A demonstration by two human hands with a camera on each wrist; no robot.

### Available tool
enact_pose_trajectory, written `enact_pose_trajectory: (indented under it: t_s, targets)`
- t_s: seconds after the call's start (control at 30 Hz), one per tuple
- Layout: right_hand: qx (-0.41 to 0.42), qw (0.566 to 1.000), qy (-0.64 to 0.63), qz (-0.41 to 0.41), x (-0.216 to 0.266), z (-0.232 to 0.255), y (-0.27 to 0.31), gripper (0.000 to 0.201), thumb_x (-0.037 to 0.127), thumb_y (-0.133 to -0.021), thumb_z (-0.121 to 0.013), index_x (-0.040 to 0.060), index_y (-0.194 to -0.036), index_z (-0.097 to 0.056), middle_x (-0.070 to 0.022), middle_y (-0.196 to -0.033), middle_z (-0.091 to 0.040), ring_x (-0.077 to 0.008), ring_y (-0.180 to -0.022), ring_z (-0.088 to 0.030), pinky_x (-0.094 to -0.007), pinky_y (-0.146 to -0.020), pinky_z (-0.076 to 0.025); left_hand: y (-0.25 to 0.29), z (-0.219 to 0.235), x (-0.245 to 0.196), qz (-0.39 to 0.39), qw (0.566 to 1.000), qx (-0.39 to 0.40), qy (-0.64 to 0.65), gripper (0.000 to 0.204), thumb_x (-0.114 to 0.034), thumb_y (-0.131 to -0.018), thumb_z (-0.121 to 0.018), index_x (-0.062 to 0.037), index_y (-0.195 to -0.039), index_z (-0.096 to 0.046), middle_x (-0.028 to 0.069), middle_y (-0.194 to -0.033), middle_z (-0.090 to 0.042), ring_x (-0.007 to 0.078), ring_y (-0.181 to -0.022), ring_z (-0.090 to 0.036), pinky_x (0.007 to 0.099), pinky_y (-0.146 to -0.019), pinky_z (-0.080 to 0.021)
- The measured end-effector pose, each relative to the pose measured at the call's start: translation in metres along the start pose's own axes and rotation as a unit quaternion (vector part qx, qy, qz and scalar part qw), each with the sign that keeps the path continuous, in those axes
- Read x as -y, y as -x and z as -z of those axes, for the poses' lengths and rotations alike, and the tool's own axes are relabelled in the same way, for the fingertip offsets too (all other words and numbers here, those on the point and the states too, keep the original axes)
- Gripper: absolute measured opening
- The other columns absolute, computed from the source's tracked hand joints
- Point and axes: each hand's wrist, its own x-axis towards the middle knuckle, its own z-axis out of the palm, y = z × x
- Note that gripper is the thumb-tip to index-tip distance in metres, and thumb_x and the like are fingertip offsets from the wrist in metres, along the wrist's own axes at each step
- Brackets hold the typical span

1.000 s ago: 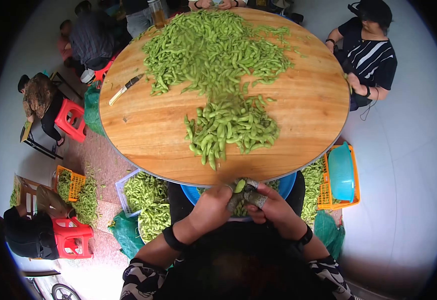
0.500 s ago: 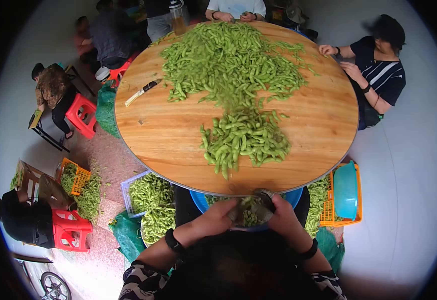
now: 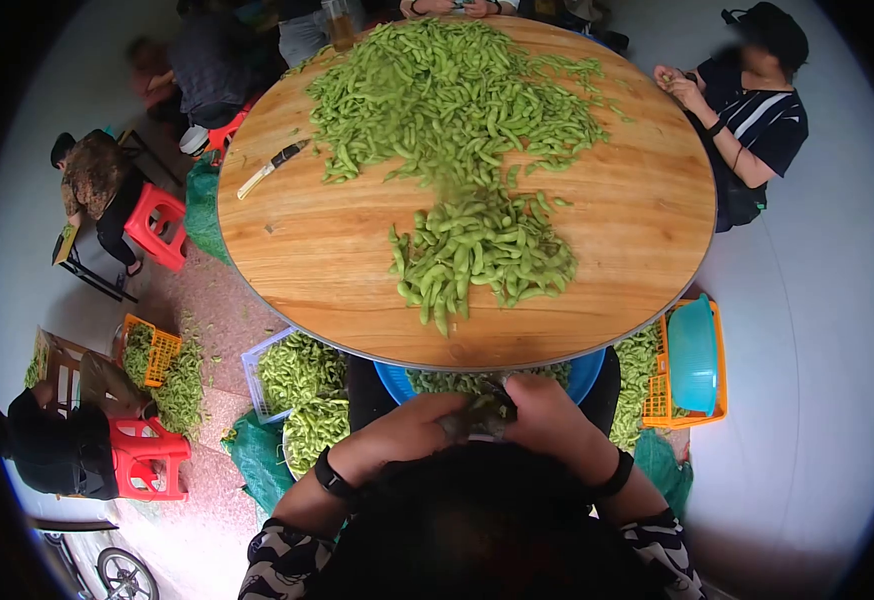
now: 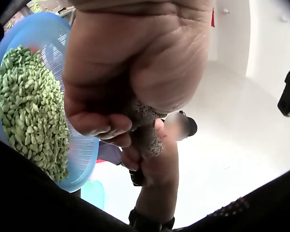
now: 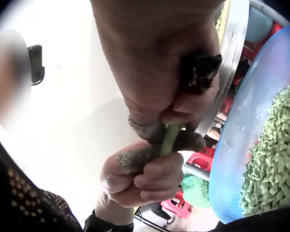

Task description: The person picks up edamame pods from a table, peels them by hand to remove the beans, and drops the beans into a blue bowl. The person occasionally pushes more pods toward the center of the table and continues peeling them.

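Both hands meet close to my body, just in front of the table's near edge. My left hand [image 3: 412, 430] and right hand [image 3: 552, 415] wear rough grey covers on the thumbs. In the right wrist view, a green soybean pod [image 5: 170, 139] is pinched between the fingers and thumbs of both hands. A shiny black thing [image 5: 200, 72] sits against the right palm; its kind cannot be told. Below the hands is a blue mesh basket [image 4: 82, 164] holding many shelled green beans [image 4: 31, 116]. The head view mostly hides the pod behind the hands.
A round wooden table [image 3: 307, 260] carries a large heap of soybean pods [image 3: 457, 90], a smaller near heap [image 3: 482, 250] and a knife [image 3: 272, 168]. Crates of pods stand on both sides, an orange one [image 3: 657, 400] with a teal basin [image 3: 692, 355]. Another person [image 3: 757, 110] sits at right.
Half a second ago my hands were apart above the basket; now they have come together on a pod, nearer my body. The head view has shifted slightly. The person at right has raised both hands.
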Motion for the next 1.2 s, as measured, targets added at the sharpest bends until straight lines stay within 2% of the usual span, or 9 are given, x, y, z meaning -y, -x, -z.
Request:
enact_pose_trajectory:
  t_s: [0.1, 0.17, 0.27, 0.6, 0.73, 0.97, 1.07, 1.13, 1.2]
  targets:
    - [0.01, 1.0, 0.019, 0.001, 0.001, -0.006, 0.0, 0.034, 0.02, -0.069, -0.075, -0.0007, -0.089, -0.054, -0.0202, -0.084, -0.061, -0.0397, -0.079, -0.06, -0.0459, -0.068, -0.049, 0.0, -0.006, 0.003, -0.075, 0.987, -0.073, -0.123, 0.018, -0.013, -0.091, -0.05, -0.0012, -0.105, -0.055, 0.0152, -0.086, -0.064, 0.0255, -0.082, -0.062, 0.0359, -0.072, -0.048]
    - [-0.009, 0.999, 0.036, 0.021, 0.004, -0.008, -0.001, 0.032, 0.017, -0.07, -0.073, -0.0004, -0.089, -0.055, -0.02, -0.084, -0.061, -0.0396, -0.079, -0.06, -0.0456, -0.068, -0.049, -0.002, -0.01, 0.011, -0.147, 0.962, -0.139, -0.184, 0.018, -0.005, -0.085, -0.05, 0.0003, -0.102, -0.053, 0.0223, -0.087, -0.062, 0.0432, -0.084, -0.061, 0.0431, -0.07, -0.048]
    - [-0.058, 0.996, -0.056, 0.035, 0.009, -0.005, -0.002, 0.03, 0.014, -0.07, -0.072, 0.0003, -0.091, -0.055, -0.0196, -0.083, -0.06, -0.0395, -0.078, -0.06, -0.0454, -0.068, -0.049, -0.001, -0.006, 0.019, -0.131, 0.973, -0.136, -0.135, 0.017, -0.007, -0.089, -0.049, 0.0002, -0.104, -0.054, 0.0174, -0.084, -0.062, 0.0288, -0.078, -0.062, 0.0365, -0.071, -0.048]
    - [-0.089, 0.995, 0.04, -0.019, 0.001, -0.008, 0.0, 0.031, 0.004, -0.069, -0.063, 0.0007, -0.099, -0.058, -0.0192, -0.086, -0.061, -0.0384, -0.077, -0.061, -0.0447, -0.063, -0.051, 0.012, -0.004, 0.003, -0.132, 0.98, -0.118, -0.092, 0.015, -0.004, -0.087, -0.049, 0.0014, -0.101, -0.054, 0.0175, -0.079, -0.063, 0.0321, -0.072, -0.064, 0.037, -0.066, -0.049]
    - [-0.109, 0.992, 0.061, 0.019, 0.023, 0.006, 0.004, 0.033, 0.006, -0.069, -0.065, 0.0025, -0.102, -0.061, -0.0166, -0.093, -0.061, -0.0353, -0.079, -0.063, -0.041, -0.063, -0.053, 0.023, 0.004, 0.011, -0.077, 0.972, -0.223, -0.003, 0.01, -0.001, -0.087, -0.052, 0.0019, -0.094, -0.059, 0.0143, -0.072, -0.064, 0.0225, -0.059, -0.062, 0.0303, -0.056, -0.048]
    - [-0.195, 0.974, 0.101, 0.049, 0.027, 0.0, -0.007, 0.03, 0.009, -0.078, -0.069, 0.0008, -0.105, -0.06, -0.0139, -0.089, -0.062, -0.0296, -0.079, -0.065, -0.0373, -0.069, -0.053, 0.01, -0.002, -0.002, -0.231, 0.902, -0.301, -0.206, 0.002, -0.002, -0.085, -0.061, -0.0019, -0.083, -0.061, 0.0136, -0.07, -0.062, 0.0257, -0.061, -0.063, 0.0322, -0.055, -0.048]
    - [-0.163, 0.981, -0.105, 0.025, 0.02, -0.009, -0.008, 0.025, 0.014, -0.086, -0.066, 0.0012, -0.107, -0.058, -0.0112, -0.08, -0.062, -0.0247, -0.072, -0.065, -0.0335, -0.064, -0.053, 0.005, 0.001, -0.001, -0.274, 0.922, -0.228, -0.151, 0.001, -0.004, -0.085, -0.062, -0.0029, -0.084, -0.062, 0.0128, -0.071, -0.063, 0.026, -0.063, -0.065, 0.0328, -0.055, -0.049]
    - [0.083, 0.882, -0.412, -0.215, 0.017, 0.008, -0.007, 0.026, 0.024, -0.091, -0.063, 0.0051, -0.107, -0.056, -0.0076, -0.081, -0.065, -0.0257, -0.068, -0.065, -0.0311, -0.056, -0.051, 0.003, 0.001, 0.002, -0.27, 0.943, -0.175, -0.087, 0.002, -0.005, -0.086, -0.062, -0.0029, -0.085, -0.062, 0.0124, -0.072, -0.064, 0.0256, -0.065, -0.066, 0.033, -0.055, -0.049]
    - [0.148, 0.824, -0.498, -0.227, 0.009, 0.007, -0.006, 0.028, 0.027, -0.091, -0.062, 0.0075, -0.11, -0.055, -0.0059, -0.086, -0.068, -0.0294, -0.072, -0.067, -0.0344, -0.064, -0.053, 0.006, 0.002, 0.006, -0.249, 0.966, -0.067, 0.017, 0.008, -0.009, -0.09, -0.06, -0.0038, -0.093, -0.065, 0.0069, -0.08, -0.069, 0.0219, -0.07, -0.068, 0.0316, -0.059, -0.05]
